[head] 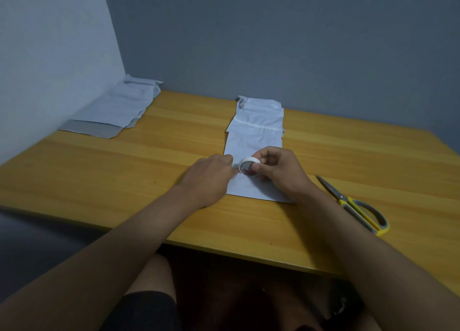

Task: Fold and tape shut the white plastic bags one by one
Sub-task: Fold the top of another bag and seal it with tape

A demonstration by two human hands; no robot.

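At the far left of the counter (124, 166), against the wall, lies a loose pile of white plastic bags (117, 109), flat and overlapping, with a greyer sheet showing at its near edge. They look thin and limp: light enough to slide on the smooth wood and too floppy to lift by one corner without sagging, so each is probably best taken by an edge with a flat hand steadying it.

Near the middle, the left hand (211, 174) reaches in from the left, its fingers bent toward the tape roll; the fingertips are hidden behind the knuckles, so I cannot tell for certain whether they pinch the tape's loose end, though that seems the likely step.

Just right of it, the tape roll (249, 166) is held tilted above the near half of the white plastic bag (254, 141) being worked on. This bag lies lengthwise, near to far, creased, with a band across its far part. The roll is small, stiff and light, easy to grip round its rim; the sticky end will want a firm pull.

The right hand (281, 171) grips the roll, thumb against its near face and fingers curled over the top.

Further right, well apart from the bag, yellow-and-grey scissors (353, 201) lie on the counter, blades pointing far-left.
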